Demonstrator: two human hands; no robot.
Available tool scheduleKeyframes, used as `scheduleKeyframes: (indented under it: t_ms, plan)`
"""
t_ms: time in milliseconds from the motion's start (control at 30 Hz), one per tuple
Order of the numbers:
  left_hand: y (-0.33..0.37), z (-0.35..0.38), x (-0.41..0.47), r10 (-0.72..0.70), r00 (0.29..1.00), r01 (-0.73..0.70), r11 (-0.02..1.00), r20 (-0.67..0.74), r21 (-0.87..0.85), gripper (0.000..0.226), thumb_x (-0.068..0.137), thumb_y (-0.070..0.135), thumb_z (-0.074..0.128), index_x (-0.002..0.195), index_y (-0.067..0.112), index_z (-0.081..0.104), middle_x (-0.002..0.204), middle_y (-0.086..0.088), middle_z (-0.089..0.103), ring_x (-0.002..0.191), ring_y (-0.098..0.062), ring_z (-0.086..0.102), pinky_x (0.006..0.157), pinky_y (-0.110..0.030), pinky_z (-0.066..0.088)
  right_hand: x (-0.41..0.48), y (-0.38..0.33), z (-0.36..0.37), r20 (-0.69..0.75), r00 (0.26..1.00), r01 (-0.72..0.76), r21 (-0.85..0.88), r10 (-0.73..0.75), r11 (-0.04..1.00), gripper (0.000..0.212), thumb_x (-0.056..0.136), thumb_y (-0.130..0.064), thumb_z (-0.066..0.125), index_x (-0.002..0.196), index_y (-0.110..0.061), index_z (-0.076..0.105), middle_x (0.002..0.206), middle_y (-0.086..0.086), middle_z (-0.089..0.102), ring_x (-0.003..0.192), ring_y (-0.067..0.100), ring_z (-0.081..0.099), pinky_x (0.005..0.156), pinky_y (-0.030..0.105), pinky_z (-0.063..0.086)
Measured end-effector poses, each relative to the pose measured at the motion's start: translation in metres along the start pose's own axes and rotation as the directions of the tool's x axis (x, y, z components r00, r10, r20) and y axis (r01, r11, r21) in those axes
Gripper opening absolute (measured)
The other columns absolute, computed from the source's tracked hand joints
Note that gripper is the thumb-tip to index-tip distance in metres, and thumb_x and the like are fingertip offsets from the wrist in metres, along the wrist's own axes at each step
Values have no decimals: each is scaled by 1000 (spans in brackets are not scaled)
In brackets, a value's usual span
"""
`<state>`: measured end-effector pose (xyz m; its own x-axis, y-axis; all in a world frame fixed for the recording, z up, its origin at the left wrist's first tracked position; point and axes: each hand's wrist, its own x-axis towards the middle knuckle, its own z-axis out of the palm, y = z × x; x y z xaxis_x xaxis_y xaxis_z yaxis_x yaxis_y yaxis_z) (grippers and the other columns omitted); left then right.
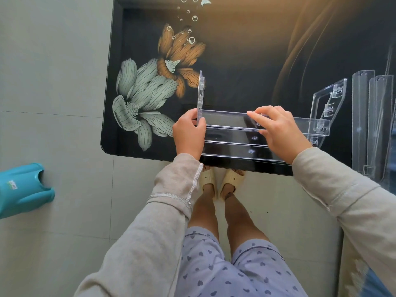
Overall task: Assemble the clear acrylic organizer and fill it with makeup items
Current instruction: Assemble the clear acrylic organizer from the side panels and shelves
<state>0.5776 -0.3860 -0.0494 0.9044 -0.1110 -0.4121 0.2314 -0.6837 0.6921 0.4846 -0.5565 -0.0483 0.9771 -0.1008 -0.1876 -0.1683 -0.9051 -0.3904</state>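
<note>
The main risk here is the top shelf (227, 120) missing its slots. It meets the left side panel (201, 93) at one end, but the right side panel (339, 91), far across from it, leans outward instead of standing parallel. If the shelf is pushed home against a tilted wall, its tabs could jam or pop loose. The two lower shelves (231, 150), just nearer the person than the top one, could be levered out with it (clear acrylic also hides whether a tab is truly seated). A slip could also send the organizer (235, 138) off the table (235, 61), since its lowest tier lies close along the near edge.

The left hand (188, 136) grips the foot of the left side panel, its fingers curled round the corner where the top shelf joins. The right hand (278, 131) pinches the top shelf partway along from that panel, forefinger on the far edge and thumb on the near edge. Most of the shelf's span thus lies between the two hands, and its free end runs on past the right hand toward the leaning wall. Spare clear pieces (364, 125) stand beyond that wall, farthest from the left side panel.
</note>
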Motion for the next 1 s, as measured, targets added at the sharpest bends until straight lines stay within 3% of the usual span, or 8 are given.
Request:
scheduleKeyframes:
  t_ms: [167,433,567,667,767,833,900,1000]
  plan:
    - [3,10,6,-33,994,40,997,-103,69,19,92,15,53,102,6,66,99,-12,70,91,-23,64,75,-24,47,1,0,2,-4,1000,-12,-11,12,1000,50,76,15,63,123,-1,58,117,23,61,106,43,55,87,50,44]
    - [7,17,6,-32,988,52,990,-150,133,12,91,10,52,96,1,58,98,-14,65,79,-14,50,68,-20,39,1,0,2,-48,999,-7,5,7,1000,50,72,16,64,119,-1,61,111,21,64,99,42,59,83,49,46]
    - [9,18,-2,-6,988,26,992,-155,124,29,89,13,53,118,8,55,116,-12,59,103,-24,55,89,-31,45,-7,-2,-4,-41,999,-6,-5,5,1000,51,72,7,68,122,0,58,116,20,64,107,39,59,96,49,43]
    - [11,22,-15,229,944,-151,940,-239,305,45,83,16,58,127,7,50,128,-14,54,120,-30,48,103,-41,37,-27,2,-9,-140,982,-116,79,127,990,53,75,-2,70,126,-2,55,122,18,59,116,35,55,105,46,38]
    - [18,36,-28,518,838,-407,804,-175,433,40,77,14,63,117,5,60,119,-16,61,113,-35,56,99,-51,40,-57,10,-12,-314,873,-296,270,374,916,46,80,-2,63,125,-2,54,124,17,57,118,31,52,106,36,36]
    - [29,53,-35,615,787,-546,731,-48,410,35,77,13,65,111,6,64,114,-16,64,110,-34,59,97,-49,43,-76,20,-12,-372,757,-400,384,536,832,44,82,1,60,125,0,52,125,19,55,118,31,50,107,34,36]
    - [43,71,-42,660,744,-651,678,107,342,31,77,13,65,108,7,66,112,-14,66,108,-33,60,95,-46,45,-87,31,-10,-318,647,-507,499,693,703,47,83,2,58,128,-1,48,128,18,52,120,30,49,107,34,36]
    - [62,98,-47,644,679,-734,608,353,303,34,81,22,62,112,10,63,116,-9,64,112,-29,56,98,-41,39,-91,44,-9,-72,546,-614,643,834,458,50,86,-3,57,134,-8,42,132,11,51,122,23,48,105,33,40]
